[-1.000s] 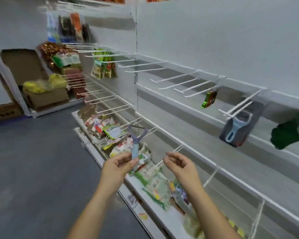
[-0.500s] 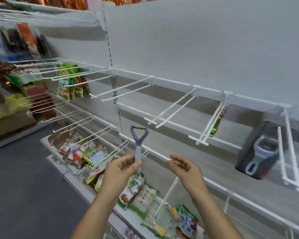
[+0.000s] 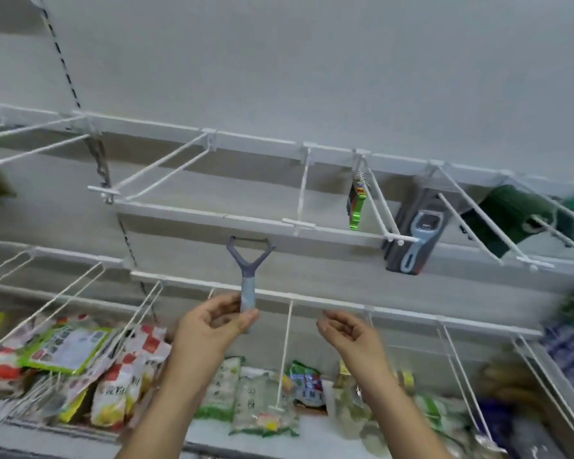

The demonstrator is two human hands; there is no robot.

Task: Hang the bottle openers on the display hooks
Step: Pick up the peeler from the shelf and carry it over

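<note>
You are holding the bottle opener [image 3: 250,270] upright, forked head up, in front of the back panel just below the upper row of display hooks [image 3: 299,223]. Your left hand [image 3: 209,329] is pinching its pale handle between thumb and fingers. Your right hand [image 3: 348,332] is hovering beside it, apart, fingers loosely curled and holding nothing. A carded peeler [image 3: 415,233] is hanging to the right; snack packets [image 3: 246,395] are lying below.

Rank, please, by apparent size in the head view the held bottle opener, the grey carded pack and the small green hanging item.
1. grey carded pack
2. bottle opener, in the left hand; nearer the camera, so possibly flattered
3. green hanging item
</note>
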